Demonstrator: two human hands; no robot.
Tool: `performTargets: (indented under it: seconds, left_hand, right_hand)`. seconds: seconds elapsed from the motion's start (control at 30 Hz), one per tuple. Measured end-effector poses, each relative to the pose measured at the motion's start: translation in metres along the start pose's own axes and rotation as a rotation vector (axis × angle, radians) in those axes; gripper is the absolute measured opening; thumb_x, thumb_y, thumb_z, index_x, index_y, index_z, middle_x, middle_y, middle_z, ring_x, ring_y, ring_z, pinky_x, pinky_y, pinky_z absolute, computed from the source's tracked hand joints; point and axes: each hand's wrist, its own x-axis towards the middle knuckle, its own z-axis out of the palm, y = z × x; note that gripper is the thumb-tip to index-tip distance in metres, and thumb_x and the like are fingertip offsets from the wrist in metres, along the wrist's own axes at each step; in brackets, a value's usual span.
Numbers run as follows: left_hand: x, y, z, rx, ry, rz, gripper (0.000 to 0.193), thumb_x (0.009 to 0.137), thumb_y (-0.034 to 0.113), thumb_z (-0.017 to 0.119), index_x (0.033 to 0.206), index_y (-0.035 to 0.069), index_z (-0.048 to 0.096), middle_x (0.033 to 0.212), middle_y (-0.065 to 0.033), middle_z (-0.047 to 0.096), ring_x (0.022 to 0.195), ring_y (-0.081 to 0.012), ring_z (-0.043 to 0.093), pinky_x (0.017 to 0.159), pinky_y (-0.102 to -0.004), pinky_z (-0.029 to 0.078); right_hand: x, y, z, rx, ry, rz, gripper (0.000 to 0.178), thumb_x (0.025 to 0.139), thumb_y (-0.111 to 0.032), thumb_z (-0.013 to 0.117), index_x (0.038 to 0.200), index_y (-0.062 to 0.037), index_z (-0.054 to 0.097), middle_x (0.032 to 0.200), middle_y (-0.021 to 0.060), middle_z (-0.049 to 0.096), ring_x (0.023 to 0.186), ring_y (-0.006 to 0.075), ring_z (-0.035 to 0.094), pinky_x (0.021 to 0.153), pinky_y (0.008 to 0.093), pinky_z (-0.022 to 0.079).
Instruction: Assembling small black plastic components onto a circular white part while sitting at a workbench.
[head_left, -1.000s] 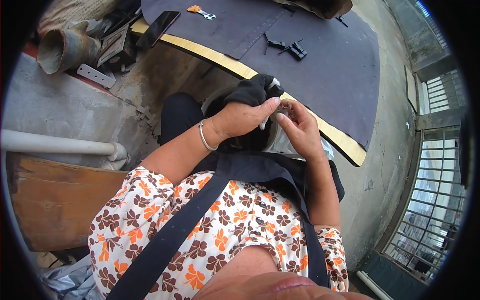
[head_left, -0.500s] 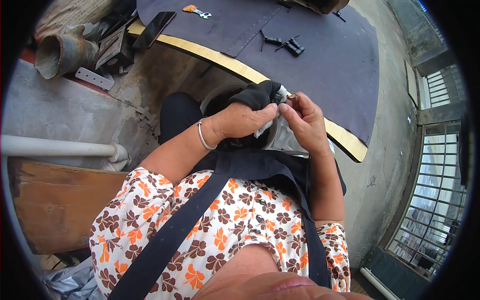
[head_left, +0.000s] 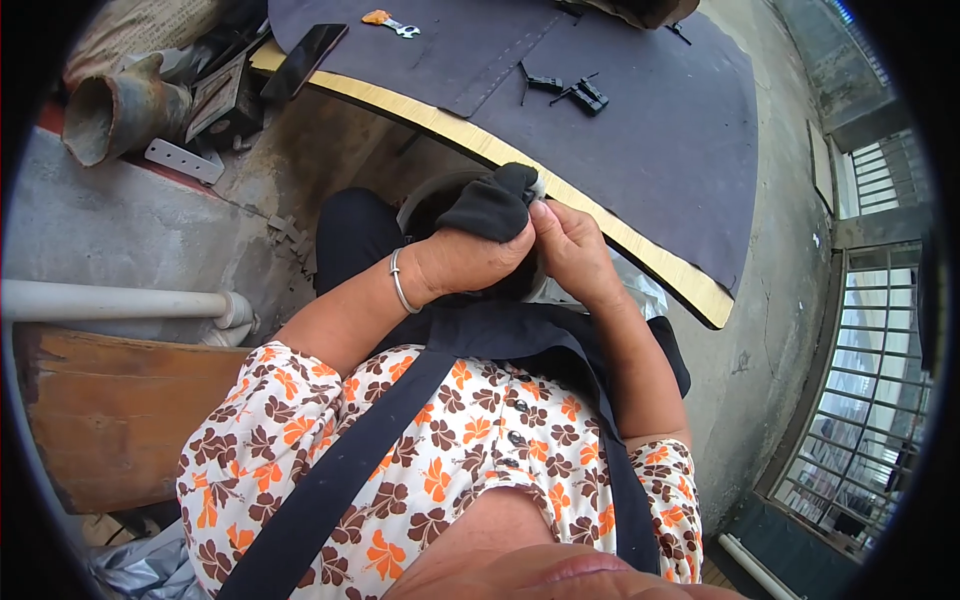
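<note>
My left hand, a metal bangle at its wrist, is closed around a soft black cloth piece. A little white shows at the cloth's far right end; I cannot tell whether it is a sock, a glove or another item. At that end my right hand pinches the cloth with thumb and fingers, touching my left thumb. Both hands are just off the table's near edge, above a round bucket whose dark contents are mostly hidden by my hands.
A grey-covered table with a pale wooden edge bears several small black parts, a wrench-shaped item with an orange end and a dark phone-like slab. At left are a rusty pipe fitting and a white pipe.
My right hand has moved left and closed in against my left hand. The black cloth has shifted slightly left and hangs fuller over my left fingers; less white shows.
</note>
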Motion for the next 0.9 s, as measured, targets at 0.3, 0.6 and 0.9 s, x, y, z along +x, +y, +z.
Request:
performTargets:
  seconds: [0.3,0.6,0.9]
  left_hand:
    - [-0.003,-0.035,-0.029,0.266,0.115,-0.03,0.021,0.08,0.012,0.06,0.097,0.0,0.063,0.104,-0.0123,0.062,0.109,-0.0293,0.051,0.095,-0.037,0.038]
    - [-0.002,-0.047,-0.022,-0.053,0.344,-0.155,0.016,0.078,0.004,0.055,0.093,0.0,0.062,0.084,-0.0126,0.064,0.073,-0.0242,0.061,0.067,-0.0331,0.048]
    - [0.017,-0.017,-0.013,-1.646,-0.035,-0.975,0.026,0.091,0.028,0.052,0.095,0.005,0.064,0.08,-0.0007,0.064,0.063,-0.008,0.058,0.052,-0.0218,0.046]
  right_hand:
    - [0.077,-0.01,-0.073,-1.043,0.517,-0.129,0.033,0.084,-0.03,0.059,0.103,-0.004,0.056,0.083,0.0177,0.063,0.076,0.0322,0.061,0.069,0.0385,0.047]
    - [0.098,0.005,-0.086,-1.218,0.426,0.01,0.035,0.084,-0.028,0.057,0.108,-0.0034,0.053,0.09,0.0193,0.064,0.084,0.0339,0.062,0.075,0.0405,0.048]
    - [0.006,-0.032,-0.037,-0.789,0.207,-0.542,0.029,0.071,0.0,0.064,0.098,-0.0051,0.054,0.056,0.0038,0.039,0.047,0.0154,0.041,0.047,0.028,0.035]
